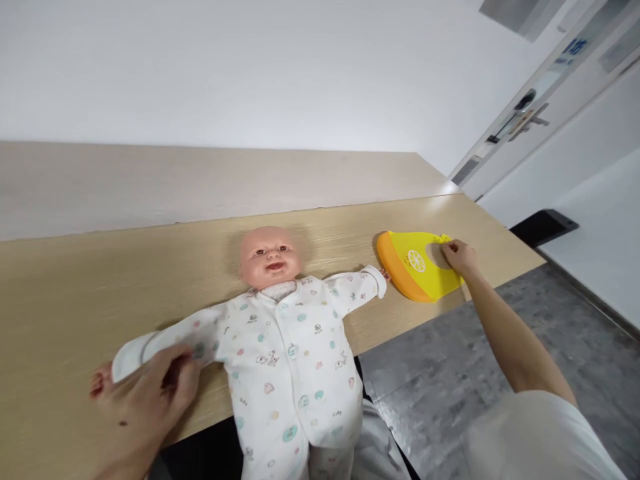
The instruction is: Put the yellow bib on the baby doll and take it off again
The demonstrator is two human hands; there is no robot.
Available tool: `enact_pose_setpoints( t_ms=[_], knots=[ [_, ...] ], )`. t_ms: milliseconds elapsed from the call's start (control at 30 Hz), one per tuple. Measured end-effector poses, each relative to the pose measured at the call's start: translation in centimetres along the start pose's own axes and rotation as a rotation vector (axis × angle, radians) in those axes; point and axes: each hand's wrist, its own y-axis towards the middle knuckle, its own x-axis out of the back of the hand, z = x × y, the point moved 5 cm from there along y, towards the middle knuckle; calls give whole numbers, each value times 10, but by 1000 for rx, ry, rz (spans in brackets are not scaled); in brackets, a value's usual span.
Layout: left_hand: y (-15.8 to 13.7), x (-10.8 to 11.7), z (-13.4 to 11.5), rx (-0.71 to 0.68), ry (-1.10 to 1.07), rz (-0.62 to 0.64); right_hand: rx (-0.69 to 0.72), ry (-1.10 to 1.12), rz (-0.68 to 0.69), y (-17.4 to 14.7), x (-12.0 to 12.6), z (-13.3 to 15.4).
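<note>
A baby doll point(293, 353) in a white patterned sleepsuit lies face up, arms spread, its head on the table and its lower body reaching past the front edge. My left hand point(150, 400) is over the doll's outstretched arm at the left, close to the sleeve cuff. Its fingers are loosely bent, the thumb stands apart, and I see nothing held between them. On the right lies a yellow silicone bib point(423, 263) with an orange pocket and a white citrus print. My right hand point(459, 257) pinches the bib beside its neck opening.
The pale wooden table point(75, 287) stands against a light panel and a white wall. To the right are a door handle point(530, 121), a dark flat object point(543, 228) beyond the table's end, and grey floor point(450, 373). My lap shows below the front edge.
</note>
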Motion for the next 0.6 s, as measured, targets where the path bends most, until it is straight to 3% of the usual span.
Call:
enact_pose_setpoints(
  t_ms=[67,167,233,300,367,433,533,600],
  knots=[
    [-14,-1,0,126,-103,98,10,27,-49,-4,1,15],
    [-33,-7,-3,327,-346,258,142,143,-75,-26,1,62],
    [-42,-11,-10,484,-535,306,303,271,0,-56,-2,106],
    [-51,-15,-20,752,-780,281,455,409,123,-95,-5,152],
    [-59,-20,-36,1088,-1104,169,564,541,383,-135,-12,196],
    [-63,-24,-56,1353,-1389,69,576,617,712,-169,-25,233],
    [-62,-26,-76,1576,-1612,-48,487,711,1090,-197,-43,272],
    [-61,-27,-80,1669,-1663,-89,518,776,1222,-205,-50,293]
  ],
)
